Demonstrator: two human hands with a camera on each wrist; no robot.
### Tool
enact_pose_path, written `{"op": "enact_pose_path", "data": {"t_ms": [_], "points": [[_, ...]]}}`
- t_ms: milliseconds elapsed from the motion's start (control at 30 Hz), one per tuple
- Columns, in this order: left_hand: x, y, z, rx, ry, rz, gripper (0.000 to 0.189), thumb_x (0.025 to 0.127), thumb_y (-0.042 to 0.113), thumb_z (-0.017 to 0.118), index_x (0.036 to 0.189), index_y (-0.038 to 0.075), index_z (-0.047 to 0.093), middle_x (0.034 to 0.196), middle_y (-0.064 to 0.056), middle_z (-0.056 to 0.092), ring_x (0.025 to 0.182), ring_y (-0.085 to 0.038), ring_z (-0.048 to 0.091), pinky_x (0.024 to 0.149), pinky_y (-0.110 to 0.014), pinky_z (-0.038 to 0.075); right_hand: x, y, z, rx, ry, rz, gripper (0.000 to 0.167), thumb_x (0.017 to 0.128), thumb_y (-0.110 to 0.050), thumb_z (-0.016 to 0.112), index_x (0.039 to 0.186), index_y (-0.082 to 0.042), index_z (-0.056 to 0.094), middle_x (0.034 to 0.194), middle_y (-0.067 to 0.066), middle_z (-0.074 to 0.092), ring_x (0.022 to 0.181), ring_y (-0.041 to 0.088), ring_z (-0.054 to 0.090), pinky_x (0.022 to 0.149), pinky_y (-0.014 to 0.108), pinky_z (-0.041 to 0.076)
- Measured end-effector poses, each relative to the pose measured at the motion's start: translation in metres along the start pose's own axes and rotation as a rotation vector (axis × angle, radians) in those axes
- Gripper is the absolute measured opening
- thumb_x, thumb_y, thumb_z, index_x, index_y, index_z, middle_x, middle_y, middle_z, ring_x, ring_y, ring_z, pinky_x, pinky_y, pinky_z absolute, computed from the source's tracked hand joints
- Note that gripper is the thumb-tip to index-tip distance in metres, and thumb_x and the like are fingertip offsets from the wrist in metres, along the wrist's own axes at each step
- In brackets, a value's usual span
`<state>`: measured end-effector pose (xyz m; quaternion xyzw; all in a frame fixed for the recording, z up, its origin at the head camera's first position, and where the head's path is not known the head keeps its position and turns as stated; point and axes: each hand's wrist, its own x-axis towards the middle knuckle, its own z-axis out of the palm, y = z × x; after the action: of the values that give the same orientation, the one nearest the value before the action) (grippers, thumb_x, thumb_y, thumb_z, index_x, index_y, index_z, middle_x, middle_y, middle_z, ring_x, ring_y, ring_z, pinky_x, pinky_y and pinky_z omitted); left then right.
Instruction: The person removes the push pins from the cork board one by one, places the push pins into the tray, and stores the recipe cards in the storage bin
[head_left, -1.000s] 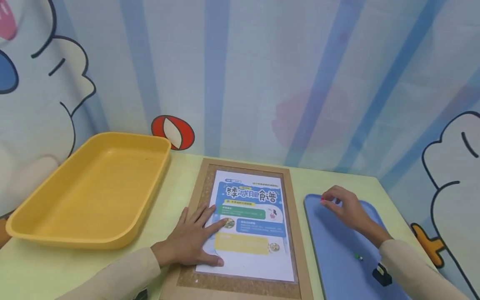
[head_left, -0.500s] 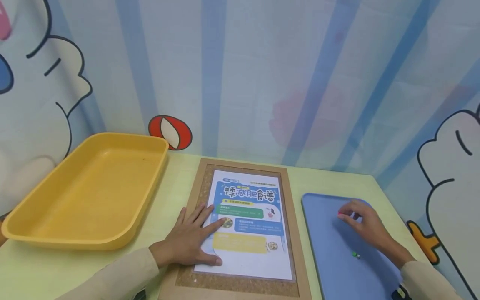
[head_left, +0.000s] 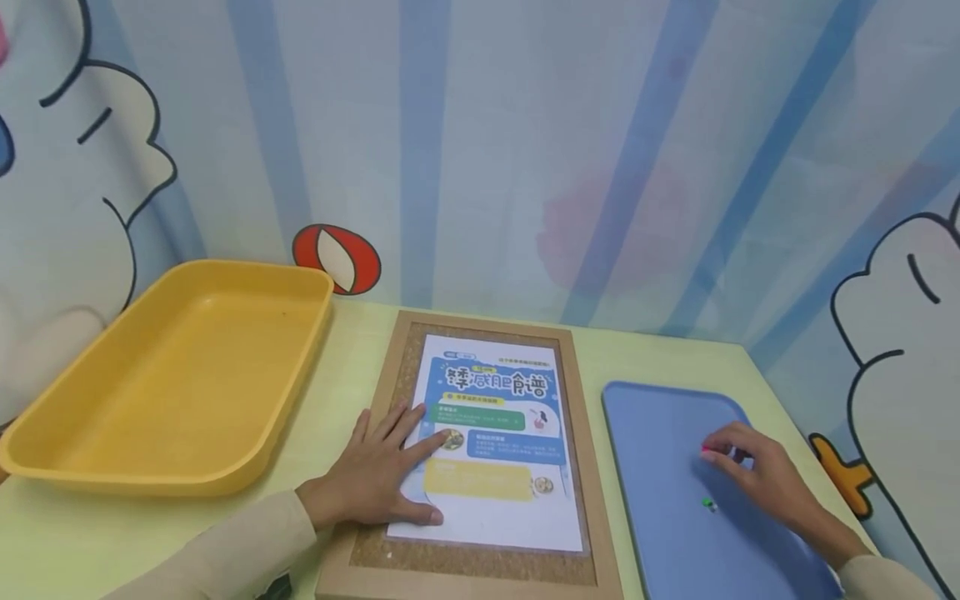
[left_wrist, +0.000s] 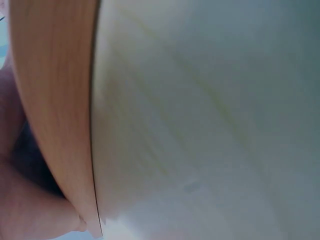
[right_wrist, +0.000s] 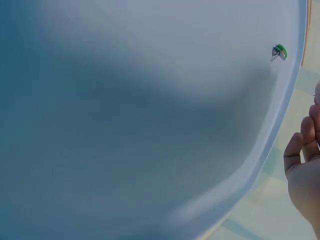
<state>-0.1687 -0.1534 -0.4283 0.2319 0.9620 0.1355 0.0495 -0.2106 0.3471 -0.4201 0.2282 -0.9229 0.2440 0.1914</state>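
My left hand point(head_left: 380, 477) lies with fingers spread on a printed paper sheet point(head_left: 517, 527) and the wooden frame's left side. The sheet lies on a wood-framed cork board point(head_left: 480, 569). In the head view my right hand point(head_left: 768, 475) pinches a small pink pushpin point(head_left: 707, 451) between thumb and fingertips, above a blue tray point(head_left: 660, 517). A green pushpin point(head_left: 709, 504) with a metal point lies on the tray, just below that hand; it also shows in the right wrist view. Most of the pink pushpin is hidden by the fingers.
A deep yellow tray point(head_left: 168, 367) stands at the left on the pale yellow table point(head_left: 352, 354). Behind the table hangs a striped cartoon backdrop point(head_left: 495, 167). A tiny white speck point(head_left: 389, 554) shows on the cork below the sheet.
My right hand has moved right and toward me over the blue tray, holding the pink pushpin throughout. My left hand has stayed on the sheet. The view has shifted slightly.
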Motion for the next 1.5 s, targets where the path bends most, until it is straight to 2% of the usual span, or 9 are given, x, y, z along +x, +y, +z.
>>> {"op": "enact_pose_path", "data": {"t_ms": [300, 667, 967, 1100, 1300, 1500], "points": [[0.001, 0.0, 0.001, 0.0, -0.001, -0.006, 0.098, 0.073, 0.079, 0.066, 0.154, 0.03, 0.04, 0.167, -0.015, 0.021, 0.154, -0.044, 0.011, 0.113, -0.077, 0.006, -0.015, 0.002, -0.007, -0.012, -0.077, 0.025, 0.02, 0.079, 0.003, 0.079, 0.083, -0.015, 0.071, 0.079, -0.012, 0.062, 0.07, -0.005, 0.05, 0.057, 0.02, 0.045], [0.001, 0.002, -0.002, -0.005, -0.006, -0.013, 0.098, 0.072, 0.078, 0.067, 0.153, 0.031, 0.04, 0.167, -0.015, 0.021, 0.154, -0.044, 0.01, 0.113, -0.077, 0.006, -0.03, -0.001, -0.007, -0.025, -0.17, 0.123, 0.018, 0.08, 0.001, 0.077, 0.083, -0.015, 0.071, 0.08, -0.013, 0.062, 0.07, -0.007, 0.049, 0.058, 0.021, 0.045], [-0.001, 0.001, -0.001, -0.014, 0.013, 0.007, 0.098, 0.073, 0.077, 0.068, 0.153, 0.028, 0.041, 0.166, -0.017, 0.022, 0.154, -0.046, 0.011, 0.113, -0.078, 0.007, -0.037, 0.006, -0.003, 0.01, -0.208, 0.08, 0.018, 0.079, 0.0, 0.079, 0.081, -0.016, 0.072, 0.078, -0.006, 0.065, 0.072, -0.008, 0.051, 0.061, 0.021, 0.047], [-0.001, 0.001, -0.002, -0.014, 0.014, 0.007, 0.097, 0.073, 0.076, 0.068, 0.153, 0.028, 0.041, 0.166, -0.017, 0.022, 0.154, -0.045, 0.011, 0.113, -0.077, 0.006, -0.037, 0.006, -0.003, 0.01, -0.228, 0.083, 0.018, 0.079, -0.001, 0.08, 0.081, -0.017, 0.072, 0.078, -0.007, 0.064, 0.072, -0.008, 0.05, 0.061, 0.021, 0.047], [0.0, 0.001, -0.004, -0.012, -0.003, -0.01, 0.098, 0.073, 0.078, 0.067, 0.154, 0.03, 0.04, 0.167, -0.016, 0.021, 0.154, -0.044, 0.01, 0.113, -0.077, 0.006, -0.035, 0.004, -0.003, -0.012, -0.263, 0.134, 0.016, 0.08, -0.001, 0.079, 0.083, -0.015, 0.072, 0.079, -0.007, 0.064, 0.072, -0.007, 0.049, 0.061, 0.021, 0.047], [0.0, 0.001, -0.003, -0.01, -0.01, -0.011, 0.098, 0.073, 0.08, 0.065, 0.154, 0.03, 0.039, 0.167, -0.015, 0.02, 0.154, -0.044, 0.01, 0.114, -0.077, 0.006, -0.032, 0.0, -0.007, -0.024, -0.332, 0.232, 0.012, 0.081, -0.003, 0.078, 0.087, -0.011, 0.073, 0.084, -0.004, 0.067, 0.072, -0.005, 0.051, 0.063, 0.023, 0.049]]}}
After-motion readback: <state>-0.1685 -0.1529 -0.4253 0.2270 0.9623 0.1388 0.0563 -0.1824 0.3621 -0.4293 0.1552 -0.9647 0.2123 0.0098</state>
